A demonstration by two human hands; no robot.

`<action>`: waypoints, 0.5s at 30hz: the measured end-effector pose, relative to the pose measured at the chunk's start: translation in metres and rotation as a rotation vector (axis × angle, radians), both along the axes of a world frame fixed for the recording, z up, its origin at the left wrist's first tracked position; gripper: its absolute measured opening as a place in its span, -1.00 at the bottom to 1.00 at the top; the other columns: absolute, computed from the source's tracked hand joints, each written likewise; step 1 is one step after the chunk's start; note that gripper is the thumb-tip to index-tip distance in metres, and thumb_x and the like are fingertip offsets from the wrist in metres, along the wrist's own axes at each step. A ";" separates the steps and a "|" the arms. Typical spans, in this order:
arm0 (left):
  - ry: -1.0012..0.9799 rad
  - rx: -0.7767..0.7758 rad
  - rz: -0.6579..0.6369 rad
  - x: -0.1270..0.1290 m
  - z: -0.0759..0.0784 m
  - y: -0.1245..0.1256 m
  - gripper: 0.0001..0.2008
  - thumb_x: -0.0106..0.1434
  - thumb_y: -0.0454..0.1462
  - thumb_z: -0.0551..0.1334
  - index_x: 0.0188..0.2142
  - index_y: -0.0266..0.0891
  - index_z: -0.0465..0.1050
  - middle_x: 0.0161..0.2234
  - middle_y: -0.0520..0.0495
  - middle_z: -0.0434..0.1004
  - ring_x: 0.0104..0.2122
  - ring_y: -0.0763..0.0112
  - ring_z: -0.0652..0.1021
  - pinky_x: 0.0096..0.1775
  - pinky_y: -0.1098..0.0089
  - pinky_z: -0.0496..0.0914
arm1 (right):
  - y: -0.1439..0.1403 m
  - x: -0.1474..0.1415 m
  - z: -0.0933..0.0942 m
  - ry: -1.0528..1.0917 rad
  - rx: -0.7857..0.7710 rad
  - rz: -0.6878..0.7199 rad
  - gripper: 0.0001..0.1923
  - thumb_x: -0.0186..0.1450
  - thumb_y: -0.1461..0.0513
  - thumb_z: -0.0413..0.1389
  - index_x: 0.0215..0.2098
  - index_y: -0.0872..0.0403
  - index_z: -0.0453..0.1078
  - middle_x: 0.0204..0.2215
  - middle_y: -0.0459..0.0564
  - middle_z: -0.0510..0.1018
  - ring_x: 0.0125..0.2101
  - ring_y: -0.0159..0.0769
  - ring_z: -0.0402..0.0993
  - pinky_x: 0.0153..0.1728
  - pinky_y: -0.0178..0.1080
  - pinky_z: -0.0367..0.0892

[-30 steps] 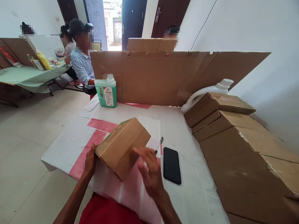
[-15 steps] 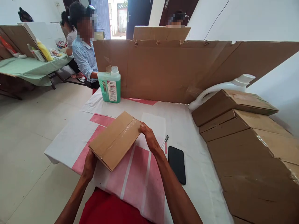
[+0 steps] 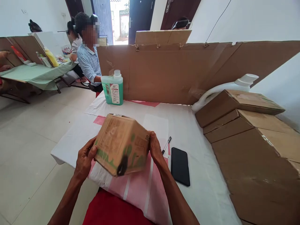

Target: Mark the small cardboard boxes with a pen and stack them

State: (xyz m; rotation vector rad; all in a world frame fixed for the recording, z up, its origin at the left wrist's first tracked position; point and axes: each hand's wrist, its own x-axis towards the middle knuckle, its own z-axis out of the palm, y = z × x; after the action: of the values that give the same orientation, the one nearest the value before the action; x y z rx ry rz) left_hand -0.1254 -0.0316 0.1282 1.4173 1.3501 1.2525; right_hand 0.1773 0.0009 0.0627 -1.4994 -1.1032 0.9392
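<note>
A small brown cardboard box is held tilted over the near part of the table, with green print along its lower edge and a dark patch at its near corner. My left hand grips its left side, thumb on the printed face. On the opposite side, my right hand is pressed to the box, its fingers partly hidden behind it. Just right of that hand, a pen and a black smartphone lie on the white cloth.
A bottle of green liquid stands at the back left, before an upright cardboard panel. Stacked cartons line the right side, a white jug behind them. Beyond the panel, a person in a blue shirt sits near another table.
The box has been turned between my hands: its plain taped face was showing, and now printed sides face me. My left hand has shifted up along its side. The view has moved slightly.
</note>
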 end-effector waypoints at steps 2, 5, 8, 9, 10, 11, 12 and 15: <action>-0.056 0.053 -0.004 0.012 0.010 0.002 -0.30 0.31 0.20 0.20 0.21 -0.24 0.49 0.16 -0.19 0.56 0.19 -0.06 0.47 0.17 0.19 0.38 | -0.009 0.000 -0.003 -0.004 -0.036 -0.001 -0.35 0.39 -0.29 -0.11 -0.04 0.02 0.43 -0.16 0.03 0.59 -0.17 -0.10 0.47 -0.13 -0.12 0.37; -0.268 0.004 0.037 0.029 0.012 0.015 -0.28 0.38 0.22 0.08 0.27 -0.22 0.43 0.15 -0.18 0.57 0.17 0.03 0.51 0.16 0.20 0.38 | -0.032 -0.003 -0.005 0.025 -0.091 0.047 -0.43 0.39 -0.25 -0.03 -0.10 0.02 0.46 -0.28 -0.02 0.60 -0.30 -0.17 0.49 -0.29 -0.18 0.38; -0.382 -0.066 0.098 0.035 0.013 0.031 -0.27 0.35 0.24 0.10 0.19 -0.27 0.50 0.03 -0.19 0.64 0.01 0.12 0.60 0.00 0.27 0.46 | -0.068 -0.010 -0.008 0.107 -0.167 0.086 -0.47 0.42 -0.22 -0.08 -0.15 0.02 0.40 -0.52 -0.13 0.51 -0.57 -0.26 0.43 -0.56 -0.25 0.31; -0.385 -0.090 0.126 0.036 0.014 0.036 -0.26 0.31 0.26 0.14 0.12 -0.30 0.55 -0.04 -0.19 0.67 -0.09 0.16 0.62 -0.09 0.31 0.48 | -0.083 -0.014 -0.010 0.149 -0.199 0.094 -0.49 0.42 -0.22 -0.07 -0.17 0.01 0.37 -0.55 -0.15 0.49 -0.63 -0.28 0.41 -0.61 -0.27 0.29; -0.387 -0.118 0.155 0.038 0.016 0.041 -0.25 0.26 0.28 0.18 0.05 -0.32 0.59 -0.14 -0.18 0.69 -0.19 0.21 0.63 -0.19 0.35 0.48 | -0.097 -0.018 -0.012 0.197 -0.234 0.101 -0.50 0.41 -0.23 -0.05 -0.22 0.00 0.33 -0.56 -0.16 0.49 -0.67 -0.29 0.39 -0.66 -0.28 0.27; -0.397 -0.146 0.180 0.040 0.019 0.045 -0.23 0.21 0.31 0.21 0.00 -0.32 0.61 -0.24 -0.14 0.68 -0.30 0.26 0.62 -0.28 0.37 0.46 | -0.113 -0.022 -0.014 0.247 -0.272 0.114 -0.50 0.40 -0.24 -0.03 -0.26 -0.01 0.30 -0.55 -0.14 0.51 -0.70 -0.31 0.39 -0.69 -0.30 0.25; -0.411 -0.174 0.186 0.043 0.022 0.049 -0.20 0.16 0.35 0.22 -0.01 -0.31 0.61 -0.34 -0.10 0.66 -0.39 0.30 0.59 -0.36 0.38 0.44 | -0.128 -0.027 -0.016 0.293 -0.307 0.135 -0.48 0.38 -0.26 -0.02 -0.28 -0.01 0.28 -0.53 -0.12 0.53 -0.71 -0.31 0.38 -0.71 -0.31 0.23; -0.397 -0.286 0.015 0.058 0.029 0.053 -0.18 0.07 0.37 0.27 -0.04 -0.28 0.62 -0.40 -0.09 0.63 -0.47 0.31 0.56 -0.43 0.37 0.42 | -0.170 -0.033 -0.019 0.321 -0.332 0.214 -0.41 0.37 -0.29 -0.06 -0.22 0.02 0.37 -0.48 -0.03 0.58 -0.64 -0.26 0.46 -0.64 -0.28 0.31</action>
State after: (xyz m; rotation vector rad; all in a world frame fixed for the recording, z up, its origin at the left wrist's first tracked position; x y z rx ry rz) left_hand -0.0673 0.0218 0.1577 0.9063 1.2071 1.2157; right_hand 0.1440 -0.1688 0.0438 -1.4399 -0.9140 1.5152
